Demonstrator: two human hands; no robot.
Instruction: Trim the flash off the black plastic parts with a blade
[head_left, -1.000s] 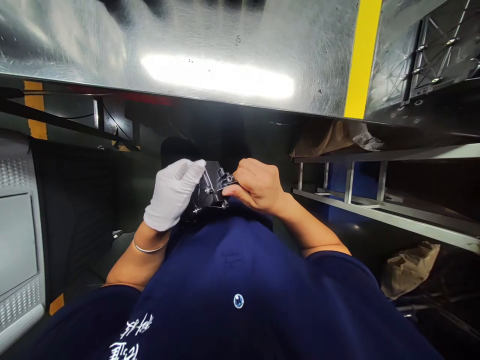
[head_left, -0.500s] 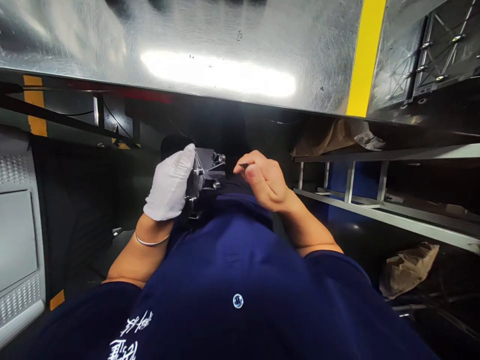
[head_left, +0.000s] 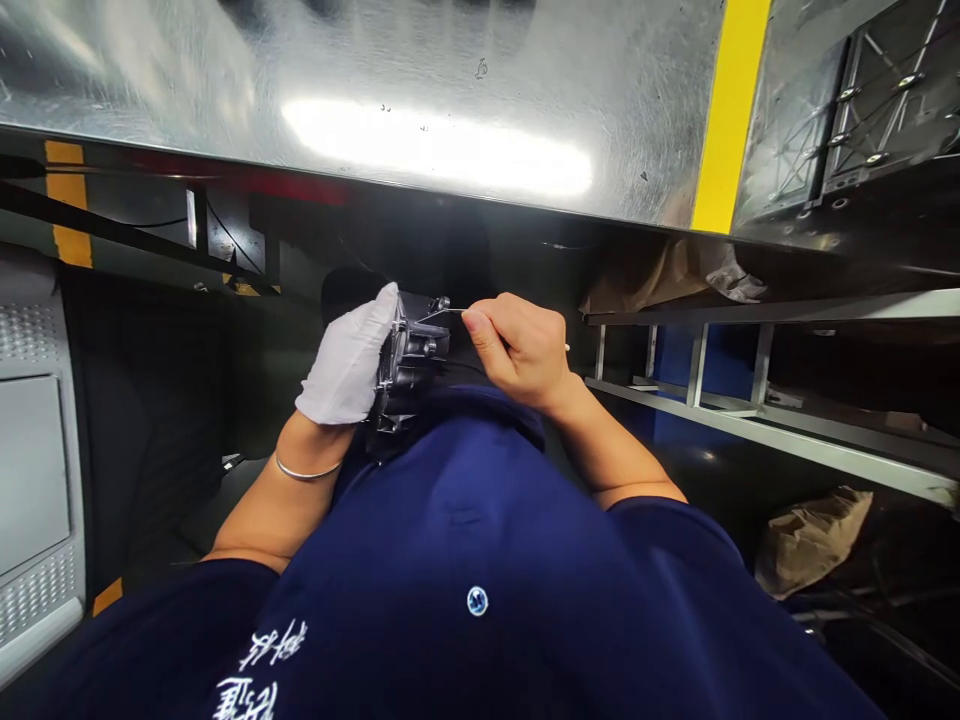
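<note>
My left hand (head_left: 347, 357), in a white glove, is closed around the edge of a grey cast metal part (head_left: 409, 375) with ribs and round bosses, held above my lap. My bare right hand (head_left: 521, 350) is closed in a fist on a thin metal tool (head_left: 455, 311). Its slim shaft points left out of my fingers and reaches the upper boss of the part; whether the tip touches is too small to tell. A pale end of something shows behind the fist. Most of the tool is hidden in my palm.
A shiny metal tabletop (head_left: 480, 110) with a yellow stripe (head_left: 731, 120) spans the top, with ribbed metal castings (head_left: 885, 110) at its right. A pale metal rack (head_left: 780, 440) and crumpled brown paper (head_left: 817, 540) are on the right. A grey panelled object (head_left: 30, 450) stands left.
My right hand has turned over and closed, bringing the tool's shaft to the part. My left hand has tilted the part, so more of its ribbed side shows.
</note>
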